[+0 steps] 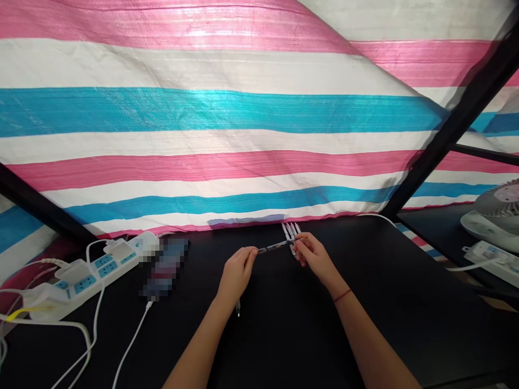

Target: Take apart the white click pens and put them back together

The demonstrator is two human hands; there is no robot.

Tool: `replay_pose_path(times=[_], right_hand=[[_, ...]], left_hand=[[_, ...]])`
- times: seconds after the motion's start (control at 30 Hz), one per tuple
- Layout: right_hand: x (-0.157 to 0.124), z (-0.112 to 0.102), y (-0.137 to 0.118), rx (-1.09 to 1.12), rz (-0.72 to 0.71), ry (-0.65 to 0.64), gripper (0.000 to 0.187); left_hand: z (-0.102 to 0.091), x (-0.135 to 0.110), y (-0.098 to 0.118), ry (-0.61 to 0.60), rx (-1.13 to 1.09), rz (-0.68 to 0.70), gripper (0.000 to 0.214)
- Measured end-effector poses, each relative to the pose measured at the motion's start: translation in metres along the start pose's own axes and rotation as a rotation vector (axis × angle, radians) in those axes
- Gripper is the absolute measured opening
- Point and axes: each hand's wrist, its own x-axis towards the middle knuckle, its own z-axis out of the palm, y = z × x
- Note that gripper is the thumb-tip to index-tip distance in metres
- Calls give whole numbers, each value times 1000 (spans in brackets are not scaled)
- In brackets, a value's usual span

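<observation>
A slim dark pen [277,246] with lighter markings is stretched level between my two hands above the black table. My left hand [237,270] pinches its left end between thumb and fingers. At the other end, the fingertips of my right hand [311,253] are closed on it. Just behind the right hand lie several white pens [289,231] side by side, their near ends partly covered by the hand and the held pen. Below my left wrist a clear, pointed pen-like piece [238,309] sticks out; the rest of it is hidden behind the hand.
On the left are a white power strip [121,259] with plugged-in chargers, a blurred-out phone-like device [166,267] and a white cable [133,335]. A striped sheet [243,113] hangs behind the black table [284,335]. At right stand a fan [500,200] and another power strip [494,262].
</observation>
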Motion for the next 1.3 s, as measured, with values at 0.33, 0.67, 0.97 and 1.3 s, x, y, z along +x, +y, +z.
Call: replay_pose_path(times=[0.33,0.67,0.97,1.3], right_hand=[[1,-3,4,-61,4,8,38],[0,-2,2,16,24,-4,31],[0,-3,2,-37,55,23,36],[10,-19,11,68,31,312,43]], left_hand=[[0,-1,2,-23,27,4,32],[0,-1,3,-5,6,0,31],[-1,0,2,14,16,3,29],[-2,5,-15,140,-103,-216,34]])
